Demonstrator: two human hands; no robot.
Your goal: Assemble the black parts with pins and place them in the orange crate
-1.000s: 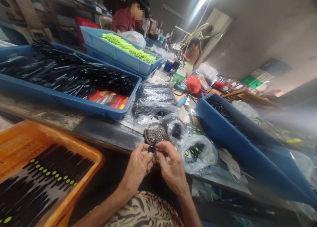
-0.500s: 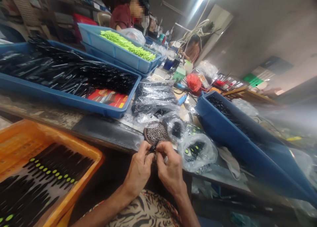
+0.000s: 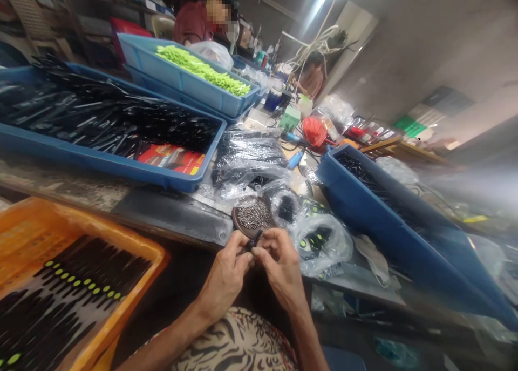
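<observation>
Between my two hands is a small black plastic part (image 3: 254,240), held just in front of the table edge; its exact kind is not clear. My left hand (image 3: 229,268) pinches it between thumb and fingers. From the other side, my right hand (image 3: 281,263) has its fingers closed at the part, and anything small in its fingertips is hidden. Right behind my hands stands a round brown dish (image 3: 236,220) of small metal screws or pins (image 3: 254,213). Beside it are an open plastic bag of black pieces (image 3: 286,206) and another bag with black and green pieces (image 3: 319,244).
At left, an orange crate (image 3: 151,274) holds rows of black pieces with green dots. Blue trays hold black parts (image 3: 178,184) and bright green parts (image 3: 238,109). A long blue bin (image 3: 388,225) stands at right. Two people (image 3: 194,22) sit farther back.
The black part now tilts more upright between my fingers. My right thumb and fingers have shifted along it, and the view has moved slightly.
</observation>
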